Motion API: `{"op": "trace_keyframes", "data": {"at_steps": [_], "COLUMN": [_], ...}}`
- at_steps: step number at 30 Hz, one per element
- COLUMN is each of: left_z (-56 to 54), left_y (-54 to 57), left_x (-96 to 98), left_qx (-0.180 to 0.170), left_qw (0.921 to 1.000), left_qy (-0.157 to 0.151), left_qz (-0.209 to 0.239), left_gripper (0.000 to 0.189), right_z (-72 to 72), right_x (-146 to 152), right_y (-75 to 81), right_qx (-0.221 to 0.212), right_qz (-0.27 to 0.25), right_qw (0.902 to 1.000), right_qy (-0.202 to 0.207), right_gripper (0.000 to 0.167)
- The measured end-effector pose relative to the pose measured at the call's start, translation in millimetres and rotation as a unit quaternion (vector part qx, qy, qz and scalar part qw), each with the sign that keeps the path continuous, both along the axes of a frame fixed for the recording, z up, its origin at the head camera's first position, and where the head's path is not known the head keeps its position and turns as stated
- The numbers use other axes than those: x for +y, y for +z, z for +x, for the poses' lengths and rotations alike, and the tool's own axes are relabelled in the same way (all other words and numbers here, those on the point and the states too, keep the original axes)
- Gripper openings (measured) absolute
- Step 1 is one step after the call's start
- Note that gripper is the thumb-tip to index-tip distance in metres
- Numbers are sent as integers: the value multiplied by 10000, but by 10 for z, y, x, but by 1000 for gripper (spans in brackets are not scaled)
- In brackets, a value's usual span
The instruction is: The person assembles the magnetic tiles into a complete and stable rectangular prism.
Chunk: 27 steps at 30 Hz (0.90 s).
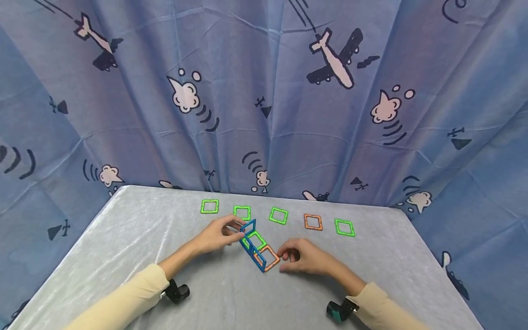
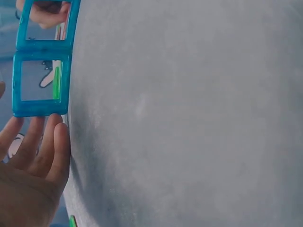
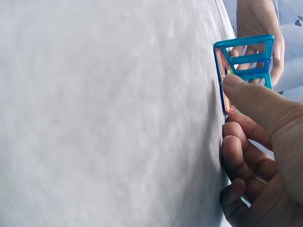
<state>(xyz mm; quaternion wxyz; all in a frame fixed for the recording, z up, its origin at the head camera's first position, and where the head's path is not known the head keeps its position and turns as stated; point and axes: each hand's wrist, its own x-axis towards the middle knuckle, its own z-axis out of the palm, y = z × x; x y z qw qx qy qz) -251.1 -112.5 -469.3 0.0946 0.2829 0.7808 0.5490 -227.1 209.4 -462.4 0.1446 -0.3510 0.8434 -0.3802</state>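
My left hand (image 1: 218,233) is at the far left end of a small build of square magnetic tiles, thumb and fingers about the end blue tile (image 1: 249,226). In the left wrist view its fingertips meet the edge of a blue tile (image 2: 40,109). Two blue tiles (image 1: 259,259) stand upright in a row along the near left side. Flat beside them lie a green tile (image 1: 262,238) and an orange tile (image 1: 273,266). My right hand (image 1: 307,257) has thumb and curled fingers at the orange tile's right corner, pinching it.
Along the back of the pale cloth-covered table (image 1: 185,293) lie loose square tiles: a green tile (image 1: 210,211), several more green ones, and an orange tile (image 1: 313,228) among them. A blue patterned curtain (image 1: 231,114) hangs behind the table.
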Motion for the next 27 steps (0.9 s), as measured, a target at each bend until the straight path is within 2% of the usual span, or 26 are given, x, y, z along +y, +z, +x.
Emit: {"op": "trace_keyframes", "data": {"at_steps": [7,18,27], "left_z": [-26,-47,-46], "left_y": [-27,-13,21], "left_x": [14,61,142], "left_qx": [-4,245,34], "left_qw": [10000,9996,9999], "left_qy": [12,45,31], "left_qz": [41,102,156], "left_gripper": [35,34,35], "right_z": [83,157,226], "right_x": [-53,-149,-222], "right_y": [23,12,19], "right_qx": [-115,-97,-252], "right_qz": [-89,-163,-230], "right_qw": [9998,9994,9990], "right_qy": [151,303,304], "right_gripper": [28,26,27]}}
